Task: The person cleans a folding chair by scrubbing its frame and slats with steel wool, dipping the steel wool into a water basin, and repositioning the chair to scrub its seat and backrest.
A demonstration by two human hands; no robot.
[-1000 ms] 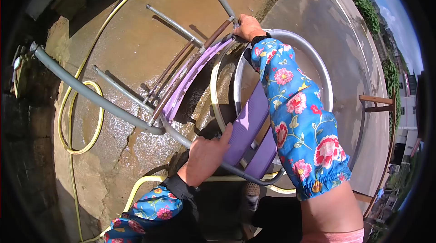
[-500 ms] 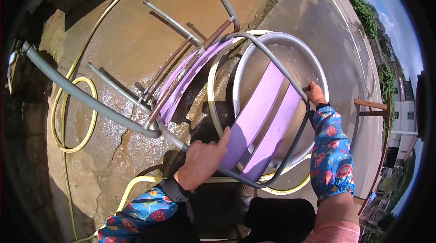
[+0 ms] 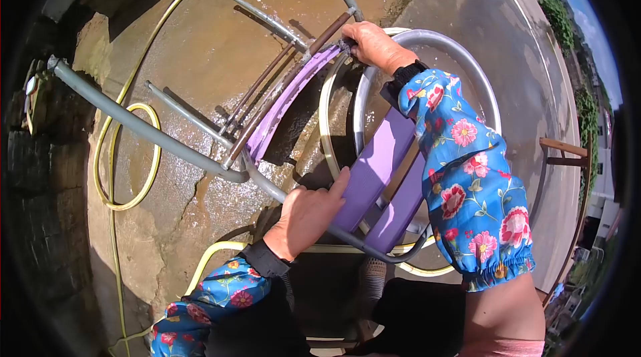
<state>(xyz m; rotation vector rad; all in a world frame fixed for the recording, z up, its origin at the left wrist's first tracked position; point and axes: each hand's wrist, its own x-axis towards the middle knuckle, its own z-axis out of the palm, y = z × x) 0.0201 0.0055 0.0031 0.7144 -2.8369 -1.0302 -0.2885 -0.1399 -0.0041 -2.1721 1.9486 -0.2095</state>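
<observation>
A chair with grey tube legs and purple slats lies tipped over before me, its purple backrest (image 3: 380, 173) leaning over a metal basin (image 3: 491, 100). My left hand (image 3: 308, 213) is wrapped around the grey tube frame (image 3: 267, 187) beside the backrest, index finger stretched along the purple slat. At the far end of the curved purple seat edge (image 3: 294, 97), my right hand (image 3: 375, 45) presses a small dark scouring pad (image 3: 346, 47) against the frame corner. My right sleeve hides part of the backrest and much of the basin.
A yellow hose (image 3: 157, 157) loops over the wet concrete (image 3: 180, 237) at left and runs under the chair. Brown crossbars (image 3: 267, 113) and grey legs (image 3: 147, 133) stick out leftward. At right stands a wooden piece of furniture (image 3: 564, 147). A stone wall (image 3: 50, 183) borders the left.
My right hand has moved left and away from me, from the backrest's outer frame to the far end of the seat edge. My left hand keeps its hold; the view has shifted slightly.
</observation>
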